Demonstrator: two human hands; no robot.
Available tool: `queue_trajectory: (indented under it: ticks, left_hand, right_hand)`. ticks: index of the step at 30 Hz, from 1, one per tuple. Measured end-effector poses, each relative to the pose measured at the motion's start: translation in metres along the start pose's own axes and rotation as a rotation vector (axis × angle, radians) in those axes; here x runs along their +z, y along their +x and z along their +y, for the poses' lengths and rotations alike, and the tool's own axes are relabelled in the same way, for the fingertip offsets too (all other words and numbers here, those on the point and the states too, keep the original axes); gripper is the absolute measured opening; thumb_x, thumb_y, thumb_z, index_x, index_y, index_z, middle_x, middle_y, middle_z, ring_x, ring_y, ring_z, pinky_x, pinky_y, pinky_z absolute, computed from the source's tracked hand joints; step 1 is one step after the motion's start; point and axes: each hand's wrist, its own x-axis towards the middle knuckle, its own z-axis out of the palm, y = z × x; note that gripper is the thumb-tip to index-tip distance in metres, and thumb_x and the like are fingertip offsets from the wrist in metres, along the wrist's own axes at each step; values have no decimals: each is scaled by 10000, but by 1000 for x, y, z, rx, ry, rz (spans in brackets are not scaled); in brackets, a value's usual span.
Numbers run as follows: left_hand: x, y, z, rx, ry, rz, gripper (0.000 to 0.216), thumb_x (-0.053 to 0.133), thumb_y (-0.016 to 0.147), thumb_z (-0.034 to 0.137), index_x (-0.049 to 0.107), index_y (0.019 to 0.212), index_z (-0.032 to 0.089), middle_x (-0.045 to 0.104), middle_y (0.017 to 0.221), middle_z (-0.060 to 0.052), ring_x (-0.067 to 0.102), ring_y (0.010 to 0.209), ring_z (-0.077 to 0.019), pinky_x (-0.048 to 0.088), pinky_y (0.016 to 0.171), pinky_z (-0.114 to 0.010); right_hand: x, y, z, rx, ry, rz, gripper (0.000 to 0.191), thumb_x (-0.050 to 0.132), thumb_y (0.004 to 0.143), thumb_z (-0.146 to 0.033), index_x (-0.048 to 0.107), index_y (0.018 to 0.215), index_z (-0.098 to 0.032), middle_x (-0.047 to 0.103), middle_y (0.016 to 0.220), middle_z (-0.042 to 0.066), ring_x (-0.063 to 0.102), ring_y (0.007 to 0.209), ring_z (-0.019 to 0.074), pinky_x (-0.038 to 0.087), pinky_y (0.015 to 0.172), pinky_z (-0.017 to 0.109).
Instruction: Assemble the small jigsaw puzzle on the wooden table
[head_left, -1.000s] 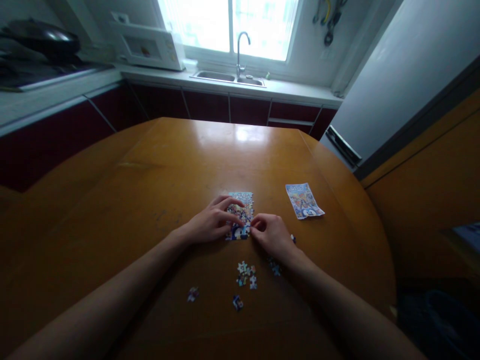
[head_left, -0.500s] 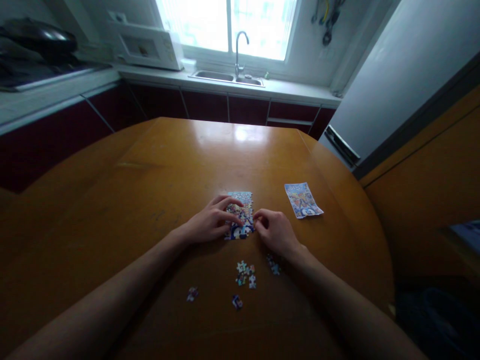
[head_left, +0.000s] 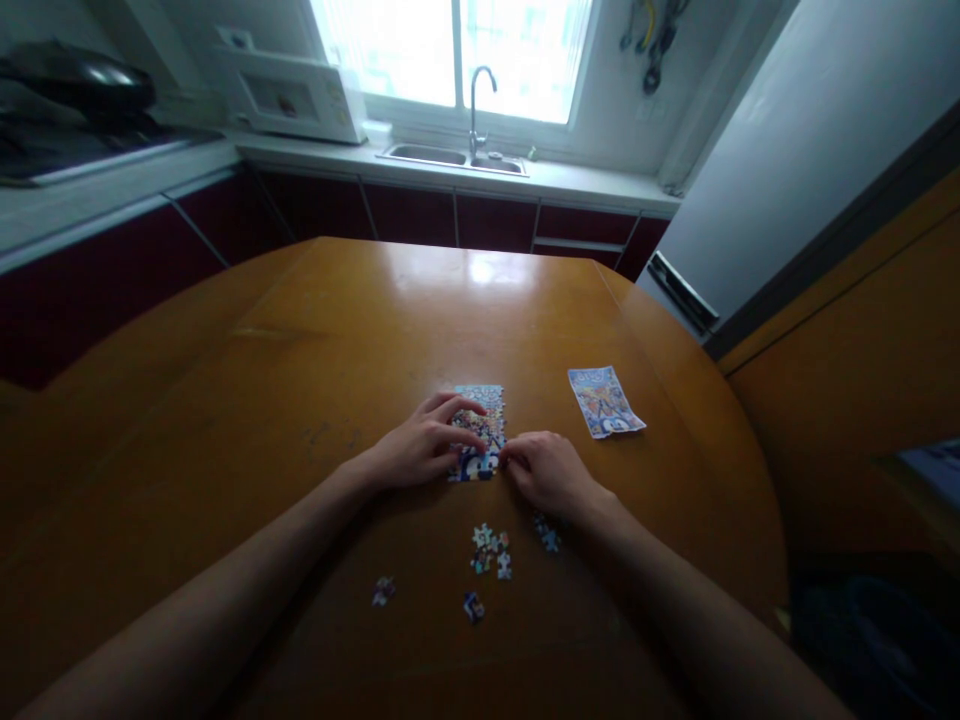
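Note:
A partly joined jigsaw puzzle [head_left: 491, 400] lies on the wooden table, its picture bright and many-coloured. Across its left side rests my left hand [head_left: 431, 440], fingers spread on the pieces. My right hand [head_left: 547, 470] is at the puzzle's lower right edge with fingertips pinched together; whatever is between them is hidden. Nearer to me lie a small cluster of loose puzzle pieces [head_left: 491, 548] and another group of pieces [head_left: 547, 534] beside my right wrist. Two more little heaps, one of puzzle pieces [head_left: 383, 591] and one of darker pieces [head_left: 473, 606], sit closest to me.
A creased picture sheet [head_left: 606, 402] lies to the right of the puzzle. The round-ended wooden table [head_left: 337, 330] fills the middle. Beyond it are a counter with a sink [head_left: 427, 153], a white microwave [head_left: 292, 95] and, at right, a fridge [head_left: 787, 130].
My right hand has shifted slightly down and left along the puzzle's right edge, its fingers now nearer the lower corner. My left hand stays in place on the puzzle.

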Motion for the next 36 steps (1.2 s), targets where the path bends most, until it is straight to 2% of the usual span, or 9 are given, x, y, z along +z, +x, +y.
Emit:
queue_trajectory:
  ticks: [8,15,17,20,22,26,30,33,36]
  left_hand:
    - [-1,1,1,-1,34,-24,353,596,933,151,737,1151,390,534,1400,-17,408,1315,-282,366,1141,-545]
    - [-1,1,2,5,7,6,375,537,968,129,740,1132,398,524,1400,-6,406,1316,-264,372,1138,-524]
    - [-1,0,1,-1,-11,37,389,503,980,122,734,1148,386,532,1378,-17,414,1310,-257,378,1133,-507]
    - [1,0,1,-43,-31,75,376,486,993,144,685,1238,350,550,1350,-43,431,1295,-254,390,1128,-491]
    - [3,0,0,-68,-31,87,391,480,995,150,634,1303,334,557,1344,-50,437,1289,-252,389,1130,-492]
    - [5,1,-3,-91,-23,104,373,471,1001,175,600,1322,314,556,1335,-57,434,1298,-254,386,1135,-492]
    - [8,1,-4,-113,-27,132,384,448,975,125,604,1292,276,560,1309,-61,449,1288,-244,393,1131,-481]
    - [9,1,-6,-120,-20,145,392,437,962,108,613,1273,269,566,1296,-62,461,1275,-245,403,1120,-485]
    - [9,1,-7,-114,-18,150,374,437,967,119,619,1260,263,572,1290,-66,469,1265,-248,412,1109,-490]
  right_hand:
    - [2,0,-2,76,36,8,259,554,874,-147,779,909,-270,776,867,31,693,802,205,454,728,293]
    - [2,0,-2,72,138,36,254,573,844,-117,781,861,-261,779,851,27,695,795,200,463,748,291]
    - [2,1,-1,74,218,128,247,564,835,-113,772,838,-245,774,841,22,689,776,188,460,730,278]
    - [0,3,5,150,309,345,243,528,851,-135,754,824,-221,753,798,19,666,725,174,443,674,265]
    - [-1,6,13,218,314,401,245,517,855,-148,751,818,-214,741,768,21,658,711,178,437,657,268]
    - [0,10,30,304,222,336,245,529,839,-142,759,808,-219,760,811,34,680,789,199,455,726,286]
    - [1,13,38,328,152,266,247,534,843,-149,761,791,-232,773,850,39,692,834,207,457,761,298]
    - [1,16,44,321,202,252,243,534,820,-135,759,788,-219,769,835,40,687,818,199,463,753,294]
    - [-1,20,52,323,355,253,249,513,785,-117,752,778,-187,753,782,40,671,745,177,469,688,270]
